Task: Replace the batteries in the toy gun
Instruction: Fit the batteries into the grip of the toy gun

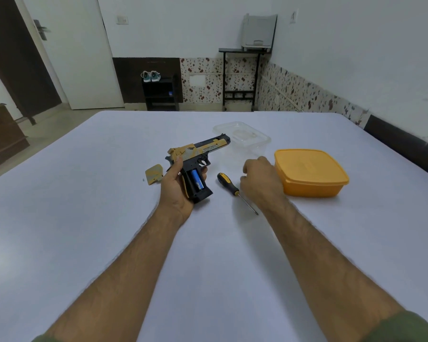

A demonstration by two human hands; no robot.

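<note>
Gripping the toy gun (pixel 198 154) by its black grip, the left hand (pixel 177 186) has thumb up along the rear of the frame and fingers wrapped round the far side, holding the gun above the white table (pixel 84 193) with the barrel pointing right and away. Hard moulded plastic, black body with a mustard-yellow printed slide. The grip panel is off, leaving a rectangular cavity with a blue cylindrical battery (pixel 198 180) seated inside. The removed grip cover (pixel 154 174), a flat yellow plate, lies on the table just left of the hand; a tiny pale speck sits beside it, too small to identify. The right hand (pixel 261 178) hovers back-up, fingers loosely curled; cannot tell whether anything is pinched beneath. Next to it lies a screwdriver (pixel 226 185), black-and-yellow bulbous handle, thin steel shaft pointing towards the viewer. Right of the hand: an orange container (pixel 311 174), squarish with rounded corners, opaque, lid on, contents hidden. Behind: a clear plastic tub (pixel 242 135), open; something pale and translucent inside, unclear.
</note>
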